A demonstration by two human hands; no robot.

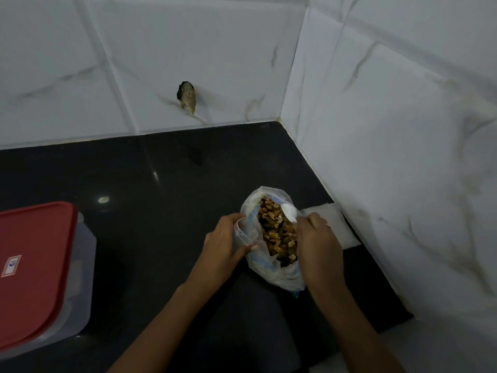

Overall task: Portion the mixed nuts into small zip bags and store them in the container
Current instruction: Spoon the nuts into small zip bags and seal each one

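Observation:
A large clear plastic bag [271, 273] full of mixed nuts [277, 232] lies open on the black counter [161, 224] near the wall corner. My left hand [224, 246] grips a small clear cup [240, 232] at the bag's left rim. On the bag's right side, my right hand [317, 243] pinches its edge and holds the mouth open. A clear container with a red lid [29, 267] stands shut at the left edge of the counter. A stack of flat white zip bags [336, 219] lies against the right wall, behind my right hand.
White marble-pattern tiled walls meet in a corner at the back right. A dark hole [186, 96] breaks the back wall tile. The counter's front edge runs below my arms.

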